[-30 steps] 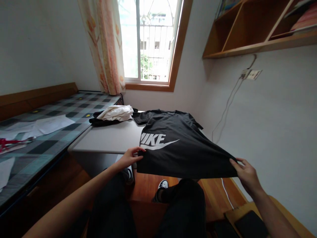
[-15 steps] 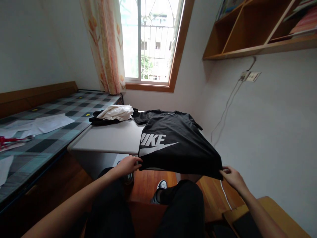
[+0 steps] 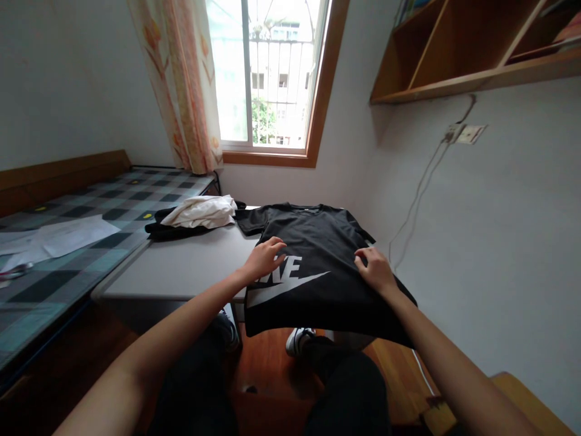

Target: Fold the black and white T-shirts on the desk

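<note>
Black T-shirt (image 3: 313, 242) overhangs the table's (image 3: 172, 266) near edge, seemingly untouched by fingers (image 3: 275, 242).

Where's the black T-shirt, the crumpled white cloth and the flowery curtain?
Black T-shirt (image 3: 320, 251), head view, its front.
Crumpled white cloth (image 3: 202, 212), head view, its middle.
Flowery curtain (image 3: 179, 85), head view, its middle.

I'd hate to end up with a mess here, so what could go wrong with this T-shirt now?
The lower part of the black T-shirt hangs over the near edge of the table, so its weight might pull it down. One sleeve lies beside the pile topped by a white garment; a tug could disturb both. The left hand and right hand are at the shirt's body and might crease it.
</note>
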`<state>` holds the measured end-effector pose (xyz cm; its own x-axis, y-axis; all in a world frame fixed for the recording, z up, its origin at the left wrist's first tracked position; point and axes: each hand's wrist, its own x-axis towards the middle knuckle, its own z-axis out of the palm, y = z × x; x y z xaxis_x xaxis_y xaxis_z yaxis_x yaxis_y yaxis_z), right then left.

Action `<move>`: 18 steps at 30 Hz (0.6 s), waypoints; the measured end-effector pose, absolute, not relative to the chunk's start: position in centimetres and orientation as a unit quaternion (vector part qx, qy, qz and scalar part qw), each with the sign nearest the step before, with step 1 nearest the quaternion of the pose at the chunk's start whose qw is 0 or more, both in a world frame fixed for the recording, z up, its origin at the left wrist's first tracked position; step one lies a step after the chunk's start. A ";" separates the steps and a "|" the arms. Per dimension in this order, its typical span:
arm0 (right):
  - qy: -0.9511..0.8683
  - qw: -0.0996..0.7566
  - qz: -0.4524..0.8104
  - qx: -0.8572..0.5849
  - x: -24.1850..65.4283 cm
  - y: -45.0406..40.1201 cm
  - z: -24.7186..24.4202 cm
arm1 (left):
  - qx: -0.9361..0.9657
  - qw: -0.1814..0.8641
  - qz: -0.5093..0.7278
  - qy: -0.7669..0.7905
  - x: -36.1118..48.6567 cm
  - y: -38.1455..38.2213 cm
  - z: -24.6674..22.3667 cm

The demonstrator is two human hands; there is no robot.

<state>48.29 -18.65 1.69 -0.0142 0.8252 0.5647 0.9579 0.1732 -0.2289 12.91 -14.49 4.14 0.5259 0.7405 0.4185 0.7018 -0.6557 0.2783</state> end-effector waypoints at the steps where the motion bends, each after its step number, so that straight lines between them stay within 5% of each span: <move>1: -0.712 0.274 -0.105 -0.637 48.0 -17.4 1.8 | 0.877 0.021 0.248 0.410 13.8 -13.2 3.9; 7: -0.716 0.124 -0.080 -0.682 46.0 -13.0 1.8 | 0.882 -0.042 0.219 0.415 16.4 -7.4 1.2; 18: -0.730 0.076 -0.050 -0.677 47.6 -10.3 3.2 | 0.866 0.034 0.160 0.472 16.1 -6.9 -0.7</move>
<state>47.62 -10.32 3.24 -0.0706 0.9814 0.1787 0.9965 0.0773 -0.0309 16.10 -6.89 -0.75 0.5027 0.8292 0.2446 0.8071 -0.5515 0.2107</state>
